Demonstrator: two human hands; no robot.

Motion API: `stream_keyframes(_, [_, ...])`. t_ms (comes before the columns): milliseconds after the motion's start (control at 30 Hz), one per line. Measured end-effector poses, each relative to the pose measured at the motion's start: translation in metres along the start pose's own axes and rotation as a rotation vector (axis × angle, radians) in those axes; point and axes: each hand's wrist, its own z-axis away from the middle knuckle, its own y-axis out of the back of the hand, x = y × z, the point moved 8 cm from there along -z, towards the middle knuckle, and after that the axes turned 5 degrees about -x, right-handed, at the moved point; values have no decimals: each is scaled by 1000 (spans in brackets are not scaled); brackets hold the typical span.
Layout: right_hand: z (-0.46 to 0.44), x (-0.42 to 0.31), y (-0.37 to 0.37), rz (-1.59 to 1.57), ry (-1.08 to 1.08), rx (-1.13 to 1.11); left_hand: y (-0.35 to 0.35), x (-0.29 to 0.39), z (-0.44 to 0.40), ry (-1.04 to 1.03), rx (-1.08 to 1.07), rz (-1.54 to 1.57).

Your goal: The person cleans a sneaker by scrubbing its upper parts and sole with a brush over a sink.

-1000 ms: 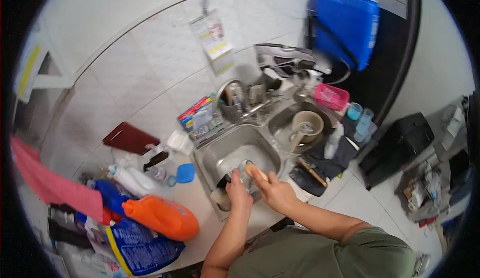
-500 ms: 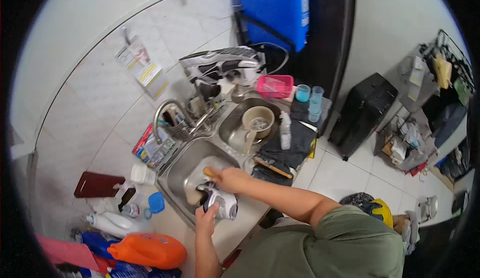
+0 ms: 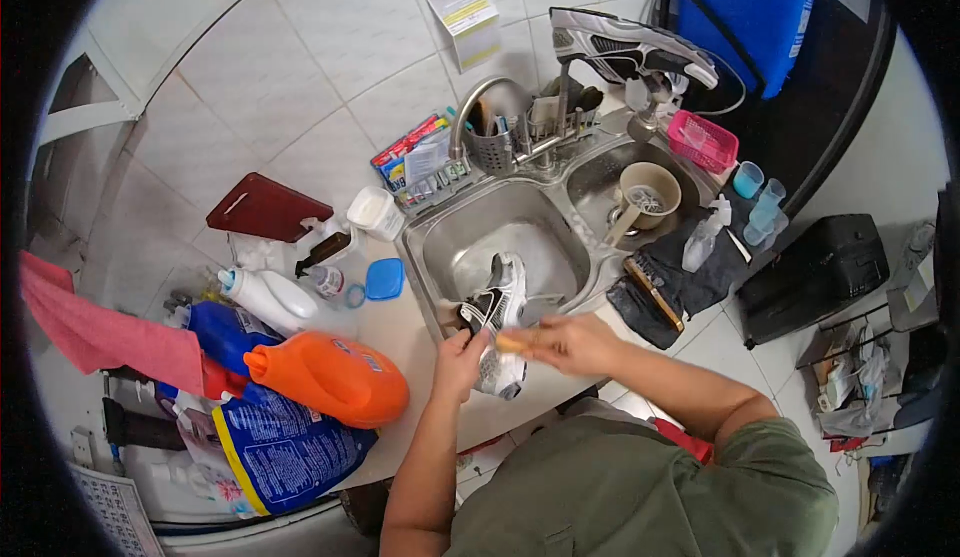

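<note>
My left hand (image 3: 458, 365) grips a grey, white and black sneaker (image 3: 510, 292) by its side, near the front edge of the left sink basin (image 3: 562, 225). The shoe lies lengthwise, its far end over the basin and its near end over the counter edge. In my right hand (image 3: 575, 345) is a small brush with a tan wooden back (image 3: 514, 341), held against or just above the shoe's near part. Motion blurs that hand a little, and the bristles are hidden.
In the right basin stands a beige pot (image 3: 650, 185). Beside it on dark cloth lie a spray bottle (image 3: 707, 235) and a wooden-backed brush (image 3: 655, 297). An orange detergent bottle (image 3: 335, 377) and a blue lid (image 3: 384, 279) are left. Another sneaker (image 3: 640, 52) leans behind the faucet (image 3: 470, 107).
The view has swung left. The sneaker has turned lengthwise, and the brush has gone from above the basin to the shoe's near part. Both hands still hold their things.
</note>
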Motion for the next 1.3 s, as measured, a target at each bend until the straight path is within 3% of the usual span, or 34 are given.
stream_keyframes(100, [-12,30,-2,195,-87,1,0,-14,-5,7,-48,188])
stream_keyframes(200, [-3,-24,-7,155,100,-92,14,-39,-9,53,-80,249])
stream_keyframes(233, [-5,-9,-9,88,92,-3,11,-42,-6,76,-111,217])
stream_keyframes(333, [-28,54,11,462,-210,-18,1,-42,1,127,-217,146])
stream_keyframes(367, [-34,67,18,556,-211,68,3,-35,2,131,-255,141])
stream_keyframes(467, [-41,68,24,496,-209,88,20,-44,11,208,-324,153])
stream_keyframes(667, [-24,15,2,508,127,3,31,-47,25,197,-464,66])
stream_keyframes(800, [-54,66,23,365,-175,64,36,-55,20,198,-454,88])
stream_keyframes(933, [-36,26,19,364,101,-97,35,-44,23,172,-474,49])
stream_keyframes(967, [-45,45,29,452,-57,-99,32,-46,22,178,-484,46])
stream_keyframes(1067, [-55,81,39,412,-135,4,31,-34,25,212,-515,7])
stream_keyframes(1200, [-39,34,29,410,100,-114,37,-48,19,223,-501,33])
stream_keyframes(1300, [-50,65,38,473,-56,-57,33,-42,18,213,-525,65])
